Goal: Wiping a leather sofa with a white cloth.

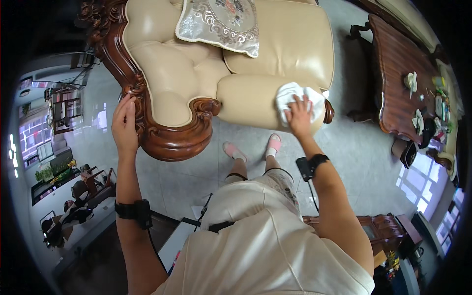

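Observation:
A beige leather sofa (pixel 280 40) with a carved dark wood frame (pixel 175 143) stands before me. My right hand (pixel 299 114) presses a bunched white cloth (pixel 289 94) onto the padded armrest (pixel 247 97), near the armrest's right end. The fingers are spread over the cloth, and part of it is hidden under them. At the outer edge of the carved backrest frame is my left hand (pixel 125 123), its fingers extended and nothing seen in it. Whether its fingertips bear on the wood is hard to tell. A silvery embroidered cushion (pixel 228 27) lies on the sofa against the backrest.
A dark wood coffee table (pixel 402 73) on the right carries a bowl (pixel 410 82) and several small items. Beside it stands a bin (pixel 403 151). A white-topped table (pixel 177 243) is close by my left side. The tiled floor (pixel 177 184) reaches under the sofa.

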Demonstrator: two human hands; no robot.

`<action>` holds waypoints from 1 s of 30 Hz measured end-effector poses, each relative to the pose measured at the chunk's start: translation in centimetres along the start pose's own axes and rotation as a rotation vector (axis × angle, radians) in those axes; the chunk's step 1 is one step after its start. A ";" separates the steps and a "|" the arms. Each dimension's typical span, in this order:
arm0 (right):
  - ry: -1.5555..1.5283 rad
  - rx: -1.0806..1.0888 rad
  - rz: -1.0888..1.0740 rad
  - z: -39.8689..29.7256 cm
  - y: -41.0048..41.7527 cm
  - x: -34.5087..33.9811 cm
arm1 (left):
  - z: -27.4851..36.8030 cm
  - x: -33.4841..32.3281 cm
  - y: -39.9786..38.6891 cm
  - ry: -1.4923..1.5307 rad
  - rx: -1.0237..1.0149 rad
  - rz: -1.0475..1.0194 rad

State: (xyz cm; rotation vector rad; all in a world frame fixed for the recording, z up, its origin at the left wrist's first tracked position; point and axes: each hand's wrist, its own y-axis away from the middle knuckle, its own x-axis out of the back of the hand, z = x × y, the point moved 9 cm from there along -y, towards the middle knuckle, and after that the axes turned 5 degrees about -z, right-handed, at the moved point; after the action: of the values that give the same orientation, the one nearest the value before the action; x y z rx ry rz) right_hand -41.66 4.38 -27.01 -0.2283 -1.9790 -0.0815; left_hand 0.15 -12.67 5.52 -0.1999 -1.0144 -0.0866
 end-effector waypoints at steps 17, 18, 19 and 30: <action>-0.092 0.275 -0.575 -19.9 -13.5 -12.7 | 0.2 -0.1 0.5 -0.043 0.060 -0.051; -0.071 0.289 -0.581 -20.9 -13.5 -13.1 | 0.2 -0.1 0.6 -0.035 0.052 -0.049; -0.049 0.303 -0.587 -21.4 -13.5 -13.4 | 0.1 -0.2 0.5 -0.034 0.055 -0.052; 0.043 -0.426 -0.695 8.2 -14.4 -9.2 | -0.1 -0.4 0.3 -0.039 0.058 -0.052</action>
State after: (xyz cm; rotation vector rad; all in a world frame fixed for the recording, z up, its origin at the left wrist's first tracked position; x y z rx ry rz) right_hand -48.30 -9.53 -38.02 0.1991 -1.8976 -0.9491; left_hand 0.11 -12.40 5.07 -0.1233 -1.0598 -0.1006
